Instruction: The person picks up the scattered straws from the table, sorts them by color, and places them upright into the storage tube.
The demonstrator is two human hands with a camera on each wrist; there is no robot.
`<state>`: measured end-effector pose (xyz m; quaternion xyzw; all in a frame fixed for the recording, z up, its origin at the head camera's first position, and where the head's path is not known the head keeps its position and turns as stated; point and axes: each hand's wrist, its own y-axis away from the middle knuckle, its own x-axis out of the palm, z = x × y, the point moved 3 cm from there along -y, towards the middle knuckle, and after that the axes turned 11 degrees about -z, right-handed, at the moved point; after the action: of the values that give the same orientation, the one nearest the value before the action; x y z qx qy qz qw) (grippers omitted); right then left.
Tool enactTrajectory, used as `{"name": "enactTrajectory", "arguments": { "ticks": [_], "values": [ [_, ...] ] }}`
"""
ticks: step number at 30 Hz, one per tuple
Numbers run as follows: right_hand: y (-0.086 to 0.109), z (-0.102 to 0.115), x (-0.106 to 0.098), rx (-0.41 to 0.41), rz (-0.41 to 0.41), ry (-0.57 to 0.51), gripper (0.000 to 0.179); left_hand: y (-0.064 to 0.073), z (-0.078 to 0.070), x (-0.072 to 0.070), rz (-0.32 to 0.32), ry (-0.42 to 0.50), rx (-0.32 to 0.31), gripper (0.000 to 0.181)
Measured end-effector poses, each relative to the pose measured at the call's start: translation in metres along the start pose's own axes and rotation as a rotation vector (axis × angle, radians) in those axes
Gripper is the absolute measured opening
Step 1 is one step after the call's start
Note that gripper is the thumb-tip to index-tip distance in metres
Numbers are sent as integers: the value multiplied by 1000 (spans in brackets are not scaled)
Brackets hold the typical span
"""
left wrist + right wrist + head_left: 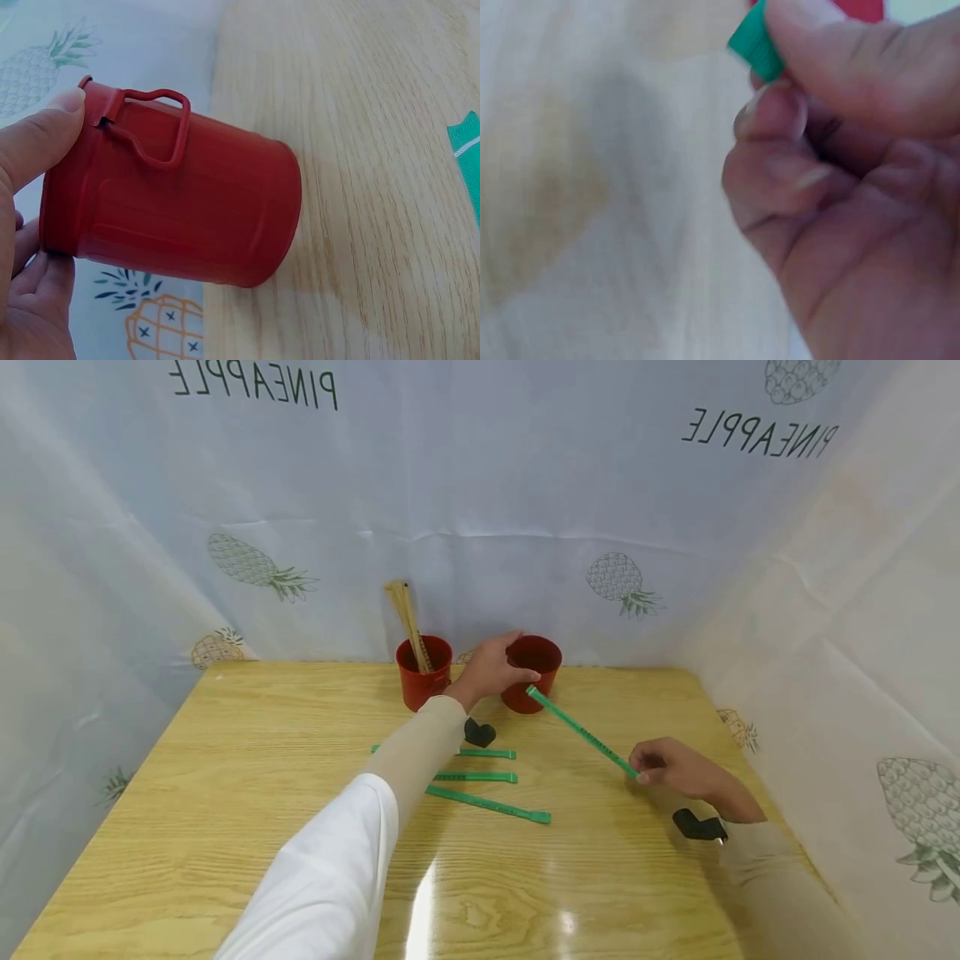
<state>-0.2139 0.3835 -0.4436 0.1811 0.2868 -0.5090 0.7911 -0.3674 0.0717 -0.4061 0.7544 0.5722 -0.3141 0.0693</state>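
Note:
My left hand (491,670) grips the rim of the right-hand red bucket (525,700) at the table's back edge. The left wrist view shows thumb and fingers at the rim of this bucket (195,195), whose small wire handle faces the camera. At the right, my right hand (678,768) pinches one end of a slim green stick packet (585,733). Its far end slants up toward the bucket and overlaps its front in the head view. In the right wrist view only a short green end of the packet (757,45) shows past the thumb.
Three more green stick packets (495,807) lie roughly parallel mid-table, partly behind my left forearm. A second red bucket (417,692) holding several tan sticks (405,610) stands left of the first. Pineapple-print cloth (465,485) hangs right behind the buckets and along both sides.

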Motion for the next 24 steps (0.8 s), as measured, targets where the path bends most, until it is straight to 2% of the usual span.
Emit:
{"name": "enactTrajectory", "arguments": {
  "ticks": [3, 8, 16, 24],
  "values": [
    [-3, 1, -6, -1, -55, -65, 4, 0, 0, 1, -3, 11, -5, 86],
    [-19, 12, -7, -1, -169, -85, 7, 0, 0, 1, -5, 17, -12, 87],
    [-60, 37, 3, -3, -360, -203, 11, 0, 0, 2, 1, -4, -19, 87],
    [-98, 56, 9, 64, -541, -262, 15, 0, -1, 1, -10, -16, -20, 85]
  ]
}}
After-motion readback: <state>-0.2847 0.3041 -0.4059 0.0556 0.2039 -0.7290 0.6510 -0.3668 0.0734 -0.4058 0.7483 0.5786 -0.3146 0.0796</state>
